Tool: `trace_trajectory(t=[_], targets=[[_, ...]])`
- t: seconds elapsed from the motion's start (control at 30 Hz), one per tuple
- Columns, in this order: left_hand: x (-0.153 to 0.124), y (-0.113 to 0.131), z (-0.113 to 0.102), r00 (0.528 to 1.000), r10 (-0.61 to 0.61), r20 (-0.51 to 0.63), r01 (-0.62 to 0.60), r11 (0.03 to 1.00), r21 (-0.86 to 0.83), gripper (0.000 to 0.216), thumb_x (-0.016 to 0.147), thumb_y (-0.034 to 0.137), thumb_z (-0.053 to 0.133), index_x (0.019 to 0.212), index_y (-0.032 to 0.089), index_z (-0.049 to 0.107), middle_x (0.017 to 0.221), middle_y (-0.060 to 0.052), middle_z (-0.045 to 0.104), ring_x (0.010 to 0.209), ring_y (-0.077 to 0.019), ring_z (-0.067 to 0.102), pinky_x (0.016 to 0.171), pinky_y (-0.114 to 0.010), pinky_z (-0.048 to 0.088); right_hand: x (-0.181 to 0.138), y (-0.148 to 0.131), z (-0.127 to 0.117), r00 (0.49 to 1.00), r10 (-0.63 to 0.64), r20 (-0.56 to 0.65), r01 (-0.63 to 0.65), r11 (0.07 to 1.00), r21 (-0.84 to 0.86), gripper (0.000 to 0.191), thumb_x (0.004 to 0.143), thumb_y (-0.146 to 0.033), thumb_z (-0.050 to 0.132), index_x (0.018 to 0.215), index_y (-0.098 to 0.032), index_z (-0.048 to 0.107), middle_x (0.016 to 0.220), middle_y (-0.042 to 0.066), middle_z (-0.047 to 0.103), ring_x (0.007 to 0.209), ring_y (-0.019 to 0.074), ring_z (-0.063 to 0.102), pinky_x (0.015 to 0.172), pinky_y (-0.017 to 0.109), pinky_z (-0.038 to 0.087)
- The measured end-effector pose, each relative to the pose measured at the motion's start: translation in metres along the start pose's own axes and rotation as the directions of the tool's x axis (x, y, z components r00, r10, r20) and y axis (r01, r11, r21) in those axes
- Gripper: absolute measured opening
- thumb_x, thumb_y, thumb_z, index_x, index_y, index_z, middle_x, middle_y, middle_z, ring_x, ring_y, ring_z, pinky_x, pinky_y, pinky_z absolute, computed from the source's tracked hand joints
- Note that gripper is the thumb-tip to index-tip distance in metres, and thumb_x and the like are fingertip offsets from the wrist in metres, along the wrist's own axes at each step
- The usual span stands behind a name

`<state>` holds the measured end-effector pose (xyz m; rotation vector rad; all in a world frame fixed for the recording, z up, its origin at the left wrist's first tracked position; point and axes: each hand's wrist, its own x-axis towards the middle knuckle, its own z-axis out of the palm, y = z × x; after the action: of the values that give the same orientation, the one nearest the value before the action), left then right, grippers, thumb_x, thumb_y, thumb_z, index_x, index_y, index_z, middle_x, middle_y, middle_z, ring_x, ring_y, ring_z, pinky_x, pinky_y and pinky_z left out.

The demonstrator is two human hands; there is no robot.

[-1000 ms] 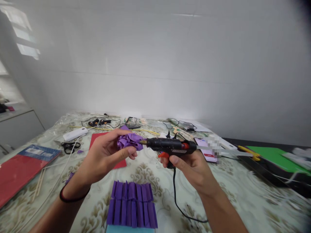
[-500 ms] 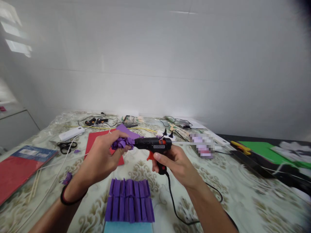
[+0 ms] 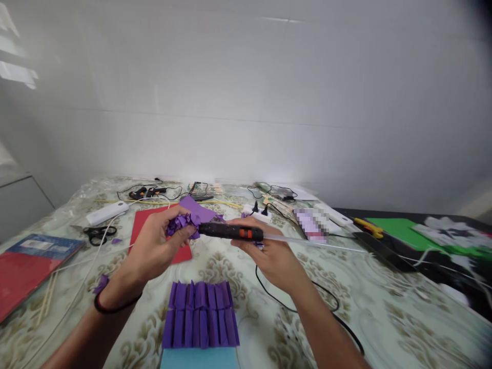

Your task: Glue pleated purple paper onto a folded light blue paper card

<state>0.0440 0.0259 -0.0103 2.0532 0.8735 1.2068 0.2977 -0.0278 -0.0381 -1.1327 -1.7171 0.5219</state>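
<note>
A bunch of crumpled purple paper (image 3: 183,224) is pinched between the thumb and fingers of my left hand (image 3: 159,246). My right hand (image 3: 274,256) is wrapped around a black and orange hot glue gun (image 3: 230,232), whose nozzle points left and meets the purple paper. A long clear glue stick (image 3: 315,242) sticks out of the gun's back end. Below my hands, two rows of folded purple paper strips (image 3: 200,315) lie on a light blue sheet (image 3: 199,357). The gun's handle and trigger are hidden behind my right hand.
Black scissors (image 3: 99,234) and a white bar-shaped device (image 3: 107,212) lie at the left. Behind my hands are red paper (image 3: 140,225) and a power strip (image 3: 264,216) with plugs. The gun's black cord (image 3: 277,303) loops across the patterned tablecloth. Green sheets (image 3: 397,233) and a yellow cutter (image 3: 369,228) are at right.
My right hand has rolled the glue gun, so its top now faces me and the trigger no longer shows. The glue stick now slants down to the right. My left hand keeps the purple paper.
</note>
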Motion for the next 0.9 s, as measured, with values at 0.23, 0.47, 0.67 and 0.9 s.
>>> trace_trajectory(t=[0.23, 0.47, 0.67, 0.9], targets=[[-0.005, 0.004, 0.002, 0.963, 0.227, -0.142, -0.193, 0.956, 0.219, 0.003, 0.094, 0.019, 0.067, 0.095, 0.021, 0.069, 0.083, -0.001, 0.072, 0.071, -0.0162, 0.064, 0.068, -0.029, 0.047, -0.002, -0.013, 0.011, 0.910, 0.280, 0.304, -0.406, 0.745, 0.529, 0.043, 0.088, -0.059, 0.078, 0.088, -0.017, 0.073, 0.072, 0.006, 0.075, 0.061, 0.0191, 0.071, 0.058, 0.029, 0.056], [-0.001, 0.000, 0.000, 0.938, 0.083, -0.337, -0.094, 0.995, -0.015, 0.007, 0.098, 0.029, 0.070, 0.100, 0.023, 0.069, 0.082, 0.001, 0.073, 0.072, -0.0148, 0.067, 0.069, -0.026, 0.052, 0.001, -0.014, -0.009, 0.893, 0.354, 0.277, -0.435, 0.525, 0.732, 0.043, 0.082, -0.055, 0.083, 0.074, -0.014, 0.074, 0.056, 0.002, 0.067, 0.039, 0.0122, 0.056, 0.047, 0.027, 0.060], [0.000, 0.003, 0.009, 0.981, -0.010, -0.194, -0.056, 0.942, -0.331, 0.011, 0.098, 0.029, 0.071, 0.103, 0.020, 0.071, 0.085, -0.001, 0.071, 0.074, -0.0143, 0.066, 0.071, -0.025, 0.057, 0.000, -0.010, -0.011, 0.903, 0.317, 0.291, -0.423, 0.534, 0.732, 0.037, 0.084, -0.051, 0.082, 0.079, -0.015, 0.074, 0.059, 0.003, 0.069, 0.043, 0.0142, 0.060, 0.050, 0.029, 0.062], [-0.001, 0.008, 0.013, 0.995, 0.005, -0.100, -0.041, 0.931, -0.363, 0.012, 0.099, 0.031, 0.071, 0.106, 0.021, 0.072, 0.088, 0.000, 0.069, 0.078, -0.0133, 0.064, 0.072, -0.023, 0.055, -0.001, -0.008, -0.008, 0.900, 0.291, 0.325, -0.434, 0.529, 0.729, 0.038, 0.086, -0.051, 0.083, 0.078, -0.015, 0.076, 0.061, 0.003, 0.070, 0.043, 0.0128, 0.060, 0.051, 0.029, 0.063]])
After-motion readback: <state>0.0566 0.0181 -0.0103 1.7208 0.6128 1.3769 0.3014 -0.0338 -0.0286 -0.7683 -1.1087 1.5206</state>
